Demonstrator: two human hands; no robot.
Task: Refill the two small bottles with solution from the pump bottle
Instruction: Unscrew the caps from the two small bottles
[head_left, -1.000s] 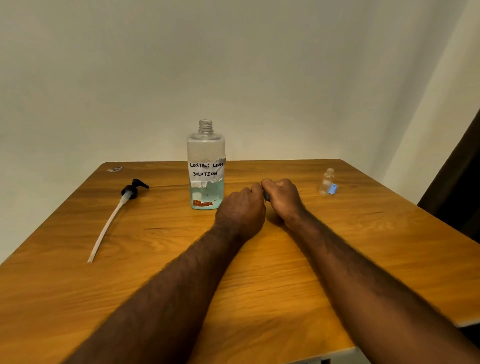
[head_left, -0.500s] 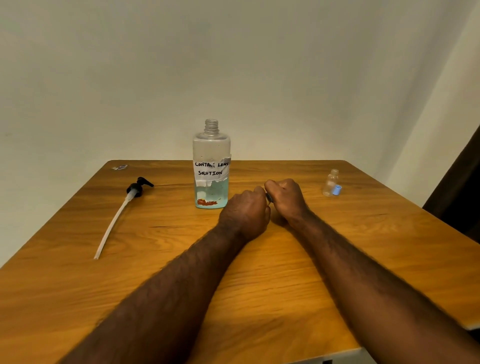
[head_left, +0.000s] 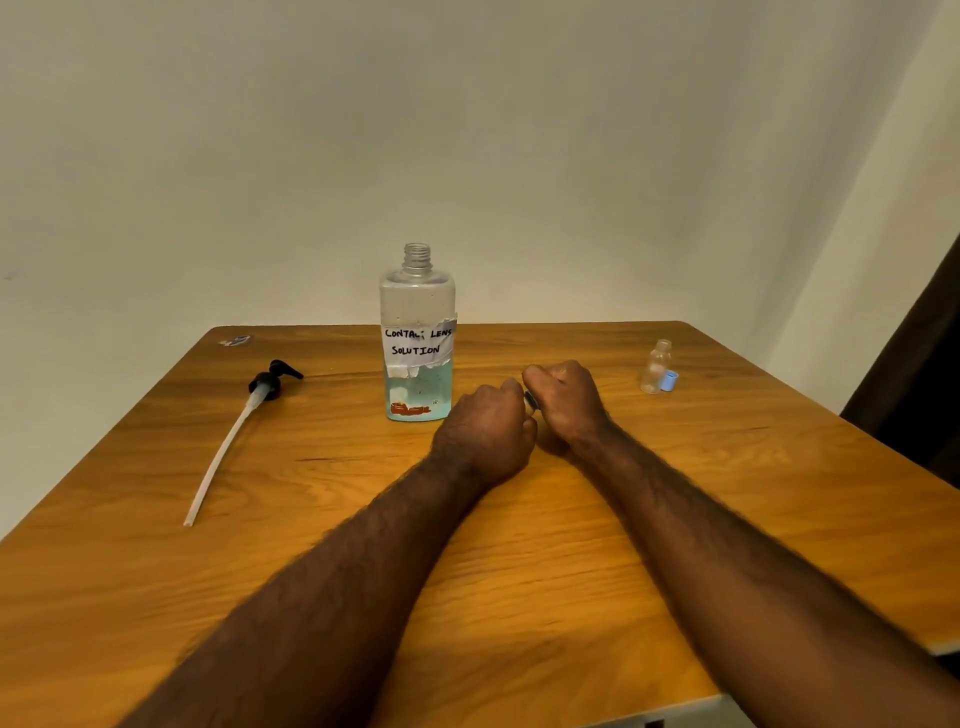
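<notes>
As the left hand (head_left: 485, 436) and right hand (head_left: 563, 402) jointly grip a small thing (head_left: 530, 400), the pump bottle (head_left: 418, 332) stands upright at eleven o'clock, nearer the left.

Free tabletop (head_left: 675, 493) beside upright pump bottle (head_left: 417, 332)

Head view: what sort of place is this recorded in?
Likely a plain room at home, not a lab: a wooden table set in a corner of bare off-white walls, a clear plastic bottle with a hand-written paper label, and a dark curtain-like cloth at the right edge.
</notes>
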